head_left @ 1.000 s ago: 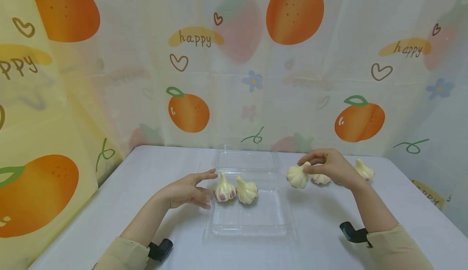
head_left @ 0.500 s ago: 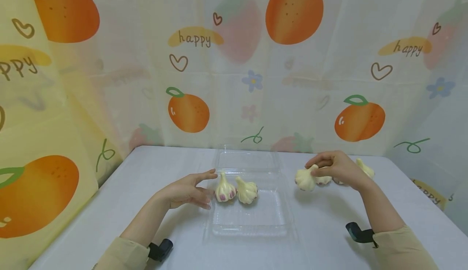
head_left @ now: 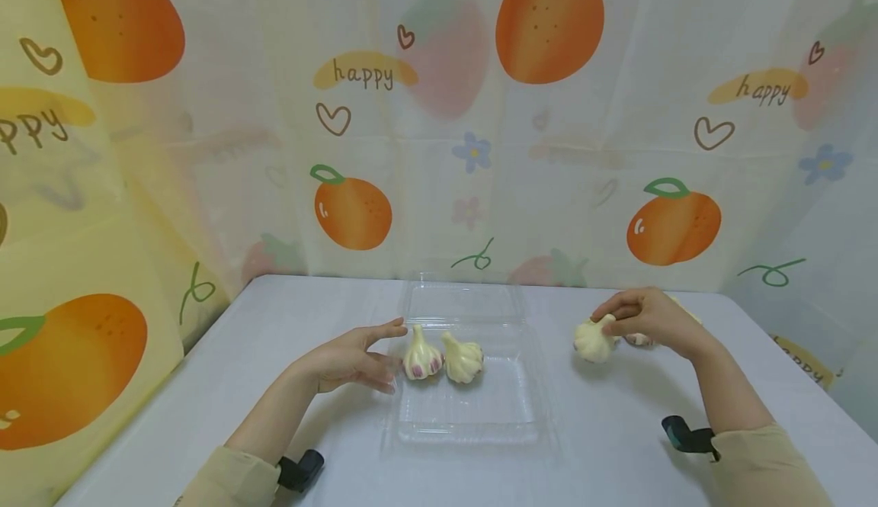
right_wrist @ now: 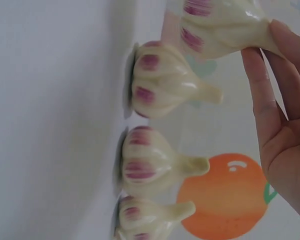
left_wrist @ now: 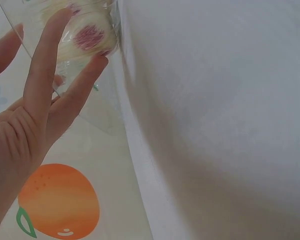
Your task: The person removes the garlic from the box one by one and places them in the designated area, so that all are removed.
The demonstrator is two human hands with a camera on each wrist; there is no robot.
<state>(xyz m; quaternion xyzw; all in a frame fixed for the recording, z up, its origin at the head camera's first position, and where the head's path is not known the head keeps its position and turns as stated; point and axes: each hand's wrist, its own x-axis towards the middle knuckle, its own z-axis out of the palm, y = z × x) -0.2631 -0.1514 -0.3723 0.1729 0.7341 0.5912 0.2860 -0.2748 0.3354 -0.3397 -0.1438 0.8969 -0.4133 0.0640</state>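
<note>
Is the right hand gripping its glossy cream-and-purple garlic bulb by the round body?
No: the right hand pinches the glossy cream-and-purple garlic bulb by its narrow stem.

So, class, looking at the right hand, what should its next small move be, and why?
Probably lower the held garlic bulb onto the table, at the end of the row of three bulbs. The right hand pinches it above the surface beside that row, and has carried it away from the clear container, so setting it down there seems sensible.
</note>
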